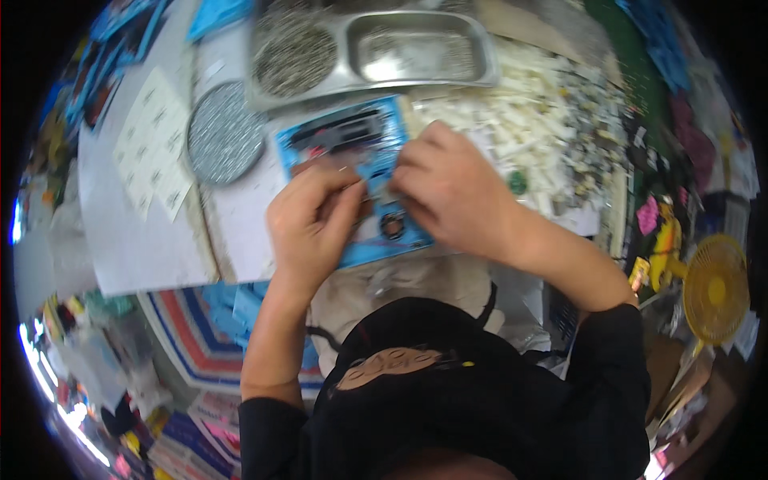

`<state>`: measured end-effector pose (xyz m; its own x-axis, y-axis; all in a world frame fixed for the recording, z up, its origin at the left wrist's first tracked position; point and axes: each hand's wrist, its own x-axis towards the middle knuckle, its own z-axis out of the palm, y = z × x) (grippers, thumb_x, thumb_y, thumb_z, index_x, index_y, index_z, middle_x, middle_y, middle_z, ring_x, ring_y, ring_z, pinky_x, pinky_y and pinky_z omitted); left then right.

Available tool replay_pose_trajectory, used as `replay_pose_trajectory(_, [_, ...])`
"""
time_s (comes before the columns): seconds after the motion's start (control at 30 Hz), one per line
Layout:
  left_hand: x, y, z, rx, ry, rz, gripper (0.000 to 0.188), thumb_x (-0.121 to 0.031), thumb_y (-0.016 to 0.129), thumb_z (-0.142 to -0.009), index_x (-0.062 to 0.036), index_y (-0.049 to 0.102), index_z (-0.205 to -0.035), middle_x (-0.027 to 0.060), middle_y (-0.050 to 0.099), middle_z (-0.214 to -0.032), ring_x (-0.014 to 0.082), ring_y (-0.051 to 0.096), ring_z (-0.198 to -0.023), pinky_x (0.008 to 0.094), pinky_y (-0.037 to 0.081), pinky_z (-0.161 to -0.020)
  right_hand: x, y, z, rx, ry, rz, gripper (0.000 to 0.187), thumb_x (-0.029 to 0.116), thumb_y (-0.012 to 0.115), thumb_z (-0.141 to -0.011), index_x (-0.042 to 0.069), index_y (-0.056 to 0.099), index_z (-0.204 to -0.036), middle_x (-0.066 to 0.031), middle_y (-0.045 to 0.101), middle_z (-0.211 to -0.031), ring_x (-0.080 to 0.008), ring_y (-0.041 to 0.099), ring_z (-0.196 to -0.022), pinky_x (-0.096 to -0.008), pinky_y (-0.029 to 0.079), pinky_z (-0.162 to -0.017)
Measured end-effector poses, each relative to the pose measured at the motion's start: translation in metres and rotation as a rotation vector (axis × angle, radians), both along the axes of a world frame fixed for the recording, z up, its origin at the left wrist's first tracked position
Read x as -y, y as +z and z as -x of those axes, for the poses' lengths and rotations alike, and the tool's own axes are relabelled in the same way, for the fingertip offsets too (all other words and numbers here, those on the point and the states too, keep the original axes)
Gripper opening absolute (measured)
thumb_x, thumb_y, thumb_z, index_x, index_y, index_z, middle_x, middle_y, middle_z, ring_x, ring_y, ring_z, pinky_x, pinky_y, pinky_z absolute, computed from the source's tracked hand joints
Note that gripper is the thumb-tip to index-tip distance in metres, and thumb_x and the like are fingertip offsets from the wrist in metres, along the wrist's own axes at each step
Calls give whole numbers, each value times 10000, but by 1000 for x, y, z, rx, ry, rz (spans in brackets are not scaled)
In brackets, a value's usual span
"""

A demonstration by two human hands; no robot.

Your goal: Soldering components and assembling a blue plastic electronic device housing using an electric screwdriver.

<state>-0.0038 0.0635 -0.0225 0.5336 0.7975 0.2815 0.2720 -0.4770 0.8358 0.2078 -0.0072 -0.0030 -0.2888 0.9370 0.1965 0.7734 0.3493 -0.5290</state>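
Curling over blue panel [368, 252], left hand [314, 220], right hand [454, 192], grips unclear, steel tray [342, 61] beyond

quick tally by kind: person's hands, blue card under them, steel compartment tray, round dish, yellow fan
Hands: 2 (left hand, right hand)
Blue card: 1
Steel compartment tray: 1
Round dish: 1
Yellow fan: 1
Total: 6
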Motion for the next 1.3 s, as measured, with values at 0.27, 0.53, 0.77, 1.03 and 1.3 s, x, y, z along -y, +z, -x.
replay_pose_trajectory(0.27, [18,13,10,-195,-40,-27,246,6,818,-749,-27,644,-920,111,587,-995,184,588,-694,284,465,-573,64,12,-113,176,-618,-151,215,99,790,-790,51,766,-998,-112,728,-999,-277,671,-939,-366,514,-840])
replay_pose_trajectory(0.53, [19,14,19,-345,-105,-215,218,4,797,-753,-2,648,-911,114,591,-1029,270,630,-836,344,541,-668,67,3,-178,531,-989,274,450,465,705,-880,24,774,-935,-181,751,-887,-369,723,-856,-419,545,-787])
replay_pose_trajectory(0.77, [20,19,13,-386,-109,-241,193,19,779,-771,3,634,-896,112,601,-1002,262,635,-825,351,535,-648,66,9,-177,416,-1030,297,423,408,712,-873,3,762,-985,-189,758,-913,-336,735,-858,-396,536,-790])
replay_pose_trajectory(1.03, [13,15,20,-305,-98,-191,163,41,740,-805,5,641,-929,130,594,-1042,243,653,-791,335,549,-692,89,9,-145,-146,-847,-48,136,15,757,-856,-18,703,-976,28,667,-872,-66,550,-767,-220,466,-714])
replay_pose_trajectory(1.3, [29,49,-1,7,-141,472,297,-45,752,-898,27,644,-1165,49,665,-874,52,552,-718,204,457,-641,31,30,-18,-277,-72,-35,284,94,830,-705,65,667,-936,-79,693,-825,-252,680,-749,-349,548,-676])
